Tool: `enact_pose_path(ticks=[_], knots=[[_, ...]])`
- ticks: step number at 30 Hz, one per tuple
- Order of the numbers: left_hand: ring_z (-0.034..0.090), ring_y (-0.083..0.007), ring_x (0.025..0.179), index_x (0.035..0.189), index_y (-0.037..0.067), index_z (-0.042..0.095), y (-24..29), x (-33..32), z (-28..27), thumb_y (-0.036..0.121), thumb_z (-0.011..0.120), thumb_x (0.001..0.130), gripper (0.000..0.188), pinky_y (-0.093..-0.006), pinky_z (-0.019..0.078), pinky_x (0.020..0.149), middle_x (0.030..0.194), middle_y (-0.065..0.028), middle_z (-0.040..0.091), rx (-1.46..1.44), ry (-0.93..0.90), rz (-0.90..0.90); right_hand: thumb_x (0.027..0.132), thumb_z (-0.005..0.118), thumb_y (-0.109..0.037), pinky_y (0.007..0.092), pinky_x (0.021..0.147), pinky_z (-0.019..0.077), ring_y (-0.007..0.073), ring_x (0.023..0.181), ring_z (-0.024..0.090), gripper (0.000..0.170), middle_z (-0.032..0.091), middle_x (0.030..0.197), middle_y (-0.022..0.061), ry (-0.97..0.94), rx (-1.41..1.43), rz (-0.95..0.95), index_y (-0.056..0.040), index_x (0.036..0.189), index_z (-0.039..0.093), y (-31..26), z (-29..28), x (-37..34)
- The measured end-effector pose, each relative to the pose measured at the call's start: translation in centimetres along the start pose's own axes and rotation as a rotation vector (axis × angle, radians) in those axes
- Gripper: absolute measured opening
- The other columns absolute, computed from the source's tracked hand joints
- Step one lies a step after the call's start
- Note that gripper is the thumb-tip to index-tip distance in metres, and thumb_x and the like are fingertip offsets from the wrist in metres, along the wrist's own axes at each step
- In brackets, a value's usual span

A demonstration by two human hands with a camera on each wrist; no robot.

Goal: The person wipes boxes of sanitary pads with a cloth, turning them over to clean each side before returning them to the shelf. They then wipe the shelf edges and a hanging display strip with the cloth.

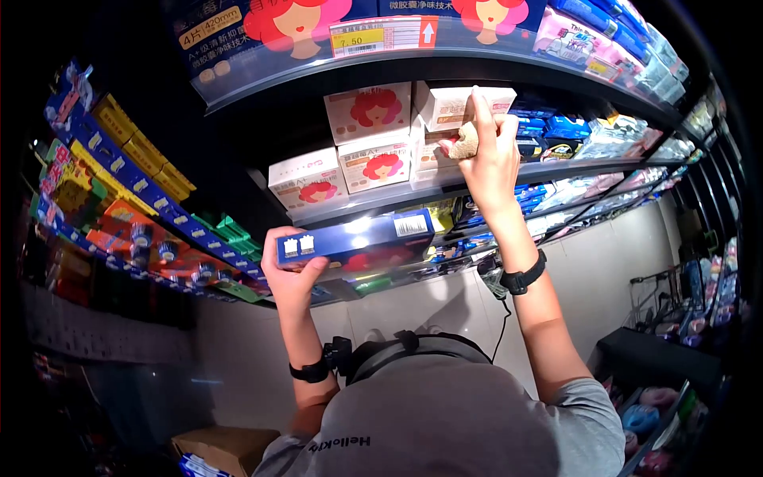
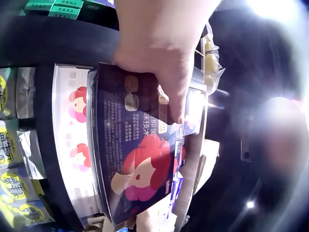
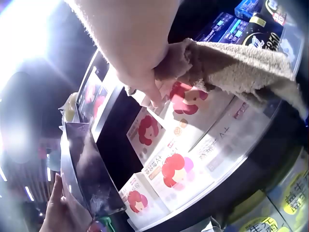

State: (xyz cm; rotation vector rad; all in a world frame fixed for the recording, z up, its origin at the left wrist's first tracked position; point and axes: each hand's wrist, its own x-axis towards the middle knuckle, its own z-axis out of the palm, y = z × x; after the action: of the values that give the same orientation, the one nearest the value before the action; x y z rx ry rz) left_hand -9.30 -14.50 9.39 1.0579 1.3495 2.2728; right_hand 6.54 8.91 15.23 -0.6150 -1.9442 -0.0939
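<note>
My left hand [image 1: 288, 269] grips the end of a dark blue box [image 1: 358, 237] in front of the shelf, the thumb lying over its near face. In the left wrist view this dark box [image 2: 140, 145] shows a red-haired cartoon head. My right hand [image 1: 494, 163] reaches up to the top white box [image 1: 449, 107] of the right stack, fingers against it. A bunched brown cloth [image 1: 463, 141] is held in that hand and hangs loose in the right wrist view. Other white boxes [image 1: 377, 164] with the same cartoon head stand to the left. Part of the right fingers is hidden.
Above the white boxes runs a shelf edge with a price tag [image 1: 384, 36] and larger dark boxes. Blue packages [image 1: 566, 127] fill the shelf to the right. A side rack at left holds yellow boxes [image 1: 143, 147]. A brown carton [image 1: 226, 449] stands on the floor.
</note>
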Motion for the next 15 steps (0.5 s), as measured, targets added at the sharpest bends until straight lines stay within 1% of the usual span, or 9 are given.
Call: enact_pose_path(ticks=[3, 4, 6, 7, 9, 10, 12, 13, 15], knots=[[0.055, -0.0071, 0.069, 0.093, 0.002, 0.046, -0.7, 0.6, -1.1, 0.010, 0.079, 0.062, 0.047, -0.0177, 0.0452, 0.058, 0.083, -0.0043, 0.055, -0.060, -0.059, -0.037, 0.048, 0.072, 0.004, 0.0384, 0.066, 0.0439, 0.0309, 0.075, 0.051, 0.093, 0.042, 0.089, 0.0140, -0.006, -0.107, -0.025, -0.0216, 0.130, 0.038, -0.2, 0.2, 0.5], [0.055, -0.0076, 0.069, 0.094, 0.001, 0.046, -0.7, 0.8, -1.3, 0.009, 0.078, 0.062, 0.046, -0.0184, 0.0459, 0.059, 0.083, -0.0046, 0.056, -0.094, -0.081, -0.069, 0.048, 0.074, 0.003, 0.0382, 0.067, 0.0435, 0.0305, 0.075, 0.051, 0.091, 0.042, 0.089, 0.0150, -0.011, -0.152, -0.021, -0.0211, 0.129, 0.039, -0.4, 0.0, 0.8], [0.056, -0.0081, 0.070, 0.094, 0.001, 0.045, -0.9, 1.5, -1.5, 0.008, 0.078, 0.063, 0.046, -0.0189, 0.0464, 0.060, 0.083, -0.0049, 0.056, -0.138, -0.128, -0.080, 0.050, 0.074, 0.000, 0.0378, 0.066, 0.0439, 0.0301, 0.074, 0.051, 0.083, 0.043, 0.088, 0.0139, -0.019, -0.236, -0.048, -0.0189, 0.124, 0.043, -0.7, -0.5, 1.2], [0.056, -0.0085, 0.070, 0.094, 0.000, 0.045, -1.1, 1.9, -1.5, 0.007, 0.078, 0.063, 0.045, -0.0195, 0.0469, 0.061, 0.083, -0.0051, 0.056, -0.168, -0.154, -0.077, 0.050, 0.074, 0.000, 0.0378, 0.066, 0.0439, 0.0301, 0.074, 0.051, 0.083, 0.043, 0.088, 0.0139, -0.026, -0.261, -0.049, -0.0189, 0.124, 0.043, -0.6, -0.7, 1.3], [0.056, -0.0086, 0.071, 0.094, 0.000, 0.045, -1.1, 2.5, -1.2, 0.005, 0.078, 0.062, 0.045, -0.0197, 0.0472, 0.061, 0.083, -0.0051, 0.056, -0.232, -0.187, -0.087, 0.055, 0.073, -0.003, 0.0373, 0.064, 0.0443, 0.0291, 0.075, 0.051, 0.071, 0.044, 0.086, 0.0119, -0.020, -0.225, -0.076, -0.0165, 0.119, 0.048, -0.1, -1.0, 1.3], [0.056, -0.0087, 0.071, 0.094, 0.000, 0.045, -1.2, 2.8, -1.2, 0.004, 0.077, 0.062, 0.045, -0.0199, 0.0474, 0.062, 0.083, -0.0051, 0.056, -0.274, -0.214, -0.088, 0.055, 0.073, -0.003, 0.0373, 0.064, 0.0443, 0.0291, 0.075, 0.051, 0.071, 0.044, 0.086, 0.0119, -0.025, -0.242, -0.081, -0.0165, 0.119, 0.048, 0.1, -1.2, 1.2], [0.057, -0.0087, 0.072, 0.094, 0.000, 0.046, -1.5, 3.1, -1.1, 0.003, 0.078, 0.061, 0.046, -0.0199, 0.0476, 0.062, 0.083, -0.0047, 0.056, -0.306, -0.236, -0.099, 0.061, 0.074, -0.008, 0.0354, 0.064, 0.0444, 0.0257, 0.071, 0.051, 0.061, 0.044, 0.082, 0.0097, 0.008, -0.188, -0.098, -0.0166, 0.117, 0.051, 0.9, -1.6, 0.8], [0.057, -0.0086, 0.072, 0.094, 0.001, 0.046, -1.6, 3.2, -1.0, 0.002, 0.077, 0.060, 0.046, -0.0199, 0.0476, 0.062, 0.083, -0.0045, 0.056, -0.294, -0.245, -0.123, 0.063, 0.073, -0.007, 0.0340, 0.065, 0.0444, 0.0244, 0.073, 0.050, 0.059, 0.044, 0.084, 0.0091, 0.011, -0.149, -0.108, -0.0157, 0.117, 0.051, 1.2, -2.1, 0.6], [0.056, -0.0086, 0.072, 0.093, 0.001, 0.046, -1.6, 3.1, -0.8, 0.000, 0.077, 0.058, 0.047, -0.0198, 0.0476, 0.062, 0.082, -0.0040, 0.056, -0.268, -0.243, -0.160, 0.063, 0.073, -0.006, 0.0315, 0.067, 0.0431, 0.0225, 0.076, 0.048, 0.058, 0.044, 0.085, 0.0089, 0.001, -0.066, -0.066, -0.0117, 0.117, 0.050, 1.6, -3.1, -0.1]])
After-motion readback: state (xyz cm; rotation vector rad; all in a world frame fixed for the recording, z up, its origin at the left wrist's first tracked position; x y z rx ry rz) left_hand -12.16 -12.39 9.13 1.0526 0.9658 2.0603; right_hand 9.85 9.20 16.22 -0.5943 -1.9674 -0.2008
